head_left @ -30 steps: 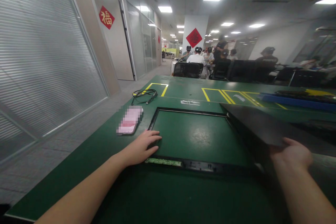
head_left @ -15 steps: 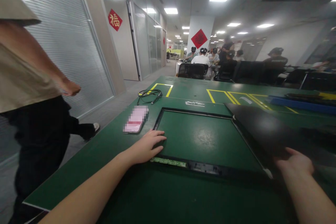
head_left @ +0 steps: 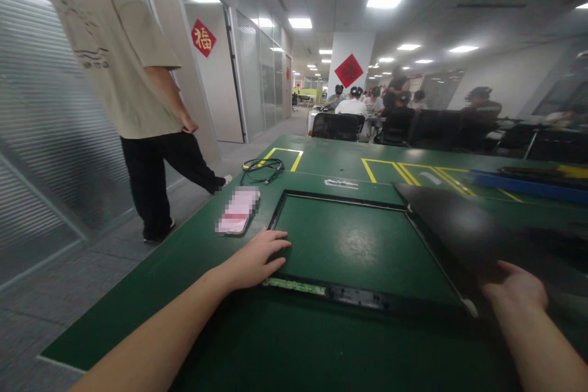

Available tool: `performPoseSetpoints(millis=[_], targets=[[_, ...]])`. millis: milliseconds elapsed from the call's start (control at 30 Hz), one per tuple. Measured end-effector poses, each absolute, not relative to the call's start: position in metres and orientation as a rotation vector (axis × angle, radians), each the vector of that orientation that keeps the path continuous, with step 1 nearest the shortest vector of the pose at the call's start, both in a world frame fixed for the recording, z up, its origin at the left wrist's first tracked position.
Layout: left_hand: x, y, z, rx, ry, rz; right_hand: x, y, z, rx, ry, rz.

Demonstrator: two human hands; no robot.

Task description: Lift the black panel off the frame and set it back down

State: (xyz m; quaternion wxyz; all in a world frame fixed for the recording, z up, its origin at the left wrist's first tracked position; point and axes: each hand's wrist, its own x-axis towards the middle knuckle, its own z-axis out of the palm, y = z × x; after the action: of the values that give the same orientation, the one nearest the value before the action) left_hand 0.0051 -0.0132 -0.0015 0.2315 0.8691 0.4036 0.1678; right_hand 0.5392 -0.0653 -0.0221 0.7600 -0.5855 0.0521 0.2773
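A black rectangular monitor bezel (head_left: 351, 200) lies on the green table, with a strip of green circuit board (head_left: 296, 286) in its near bar. My left hand (head_left: 261, 260) rests over the bezel's left bar, fingers spread and reaching inside the opening. At the right, a dark flat panel (head_left: 459, 220) slants beside the bezel's right bar. My right hand (head_left: 519, 288) grips the panel's near part; some of its fingers are hidden. A pale piece (head_left: 469, 307) shows at the bezel's near right corner.
A pink phone (head_left: 237, 211) and a coiled black cable (head_left: 264, 168) lie left of the bezel. Beyond it is a small clear packet (head_left: 340, 184). A blue tray (head_left: 528, 187) sits at the far right. A person (head_left: 119, 61) walks along the left; several people sit farther back.
The person on the left has walked farther ahead, away from the table's near corner. Both my hands, the bezel and the panel stay in nearly the same place.
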Motion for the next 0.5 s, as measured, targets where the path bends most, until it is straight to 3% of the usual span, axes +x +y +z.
performPoseSetpoints(millis=[500], targets=[[0.006,-0.012,-0.002,2.394,1.141,0.413,0.517,-0.065,-0.006,-1.184,0.289,0.522]])
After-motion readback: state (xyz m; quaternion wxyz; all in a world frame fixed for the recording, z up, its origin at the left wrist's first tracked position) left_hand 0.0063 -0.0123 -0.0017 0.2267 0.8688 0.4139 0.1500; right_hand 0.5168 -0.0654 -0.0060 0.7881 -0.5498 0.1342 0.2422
